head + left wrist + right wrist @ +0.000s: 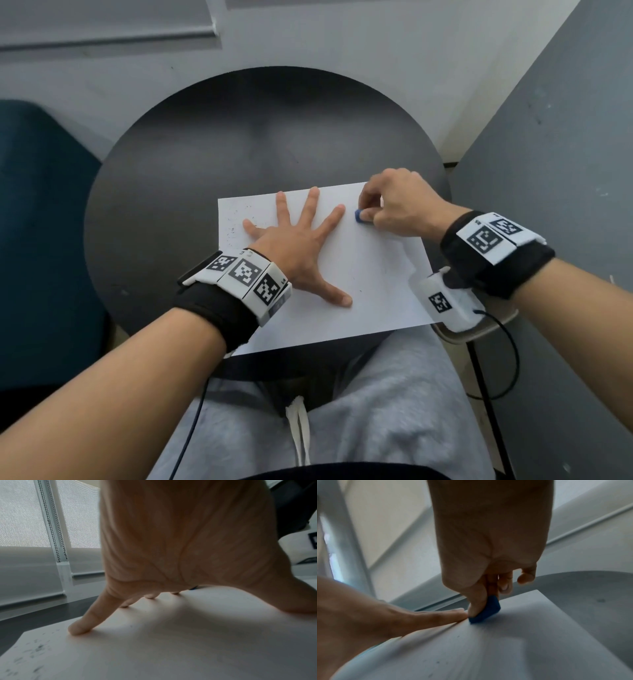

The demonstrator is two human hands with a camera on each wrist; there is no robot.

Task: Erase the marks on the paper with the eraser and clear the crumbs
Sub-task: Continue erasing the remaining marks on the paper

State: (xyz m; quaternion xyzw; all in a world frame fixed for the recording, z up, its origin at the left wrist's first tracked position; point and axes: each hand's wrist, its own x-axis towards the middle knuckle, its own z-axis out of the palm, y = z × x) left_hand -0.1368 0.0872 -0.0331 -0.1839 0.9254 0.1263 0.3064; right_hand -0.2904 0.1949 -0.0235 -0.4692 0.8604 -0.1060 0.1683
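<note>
While the left hand (294, 250) lies flat with its fingers straight and spread on the paper (370, 294), the right hand (394, 202) pinches the blue eraser (359, 216) between thumb and curled fingers and sets its lower edge on the sheet. The eraser sits near the paper's far right corner, just beside the tip of the left index finger, almost touching it in the right wrist view. The paper lies on the near part of a round dark table (205, 154); its near edge overhangs the table rim above the person's lap, and its right edge runs close to the rim. Dark crumbs (234, 222) speckle the sheet's far left area, beside the left little finger, and a few specks dot the middle. Beyond the paper the dark tabletop stretches bare to its far rim. A grey partition (548, 171) stands just right of the table.
</note>
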